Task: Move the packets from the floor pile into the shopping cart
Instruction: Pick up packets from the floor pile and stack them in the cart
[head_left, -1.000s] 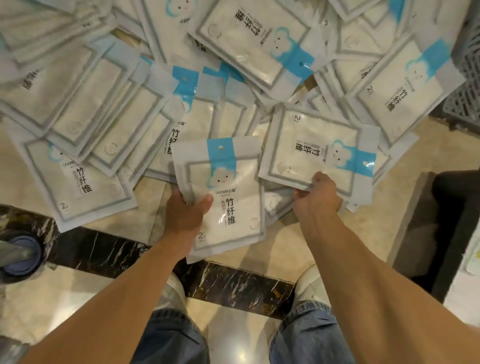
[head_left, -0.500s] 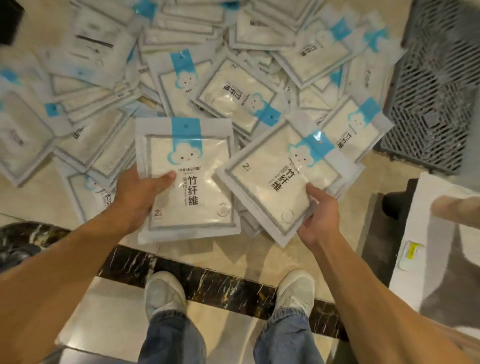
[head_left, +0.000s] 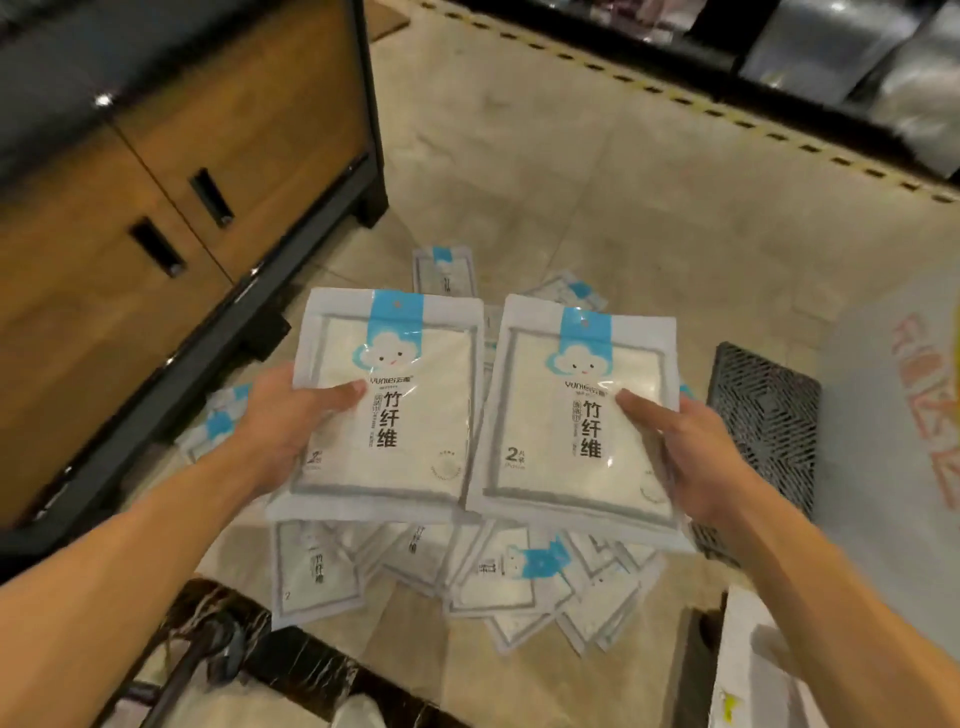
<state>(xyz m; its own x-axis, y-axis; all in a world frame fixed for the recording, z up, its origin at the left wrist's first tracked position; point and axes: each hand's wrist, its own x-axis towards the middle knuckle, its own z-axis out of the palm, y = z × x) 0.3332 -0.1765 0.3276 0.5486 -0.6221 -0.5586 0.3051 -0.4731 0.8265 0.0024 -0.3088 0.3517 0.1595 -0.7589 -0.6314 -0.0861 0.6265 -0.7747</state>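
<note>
I hold two flat white packets with blue cloud labels, side by side and upright, well above the floor. My left hand (head_left: 291, 415) grips the left packet (head_left: 410, 457) by its left edge, thumb on the front. My right hand (head_left: 691, 457) grips the right packet (head_left: 550, 426) by its right edge, thumb also on the front. Below them the floor pile (head_left: 467, 577) of several like packets spreads over the beige tiles. A dark metal bar and wheel (head_left: 208, 654) at the bottom left may be part of the shopping cart; I cannot tell for sure.
A wooden cabinet with a black frame (head_left: 171, 208) stands at the left. A black plastic grid crate (head_left: 769, 415) lies on the floor at the right, beside a white box (head_left: 893, 467). Dark shelving (head_left: 779, 62) runs along the far side.
Both hands have lifted their packets up from the pile and turned them upright, side by side. My view has risen and tilted up, so the pile now looks smaller and farther below.
</note>
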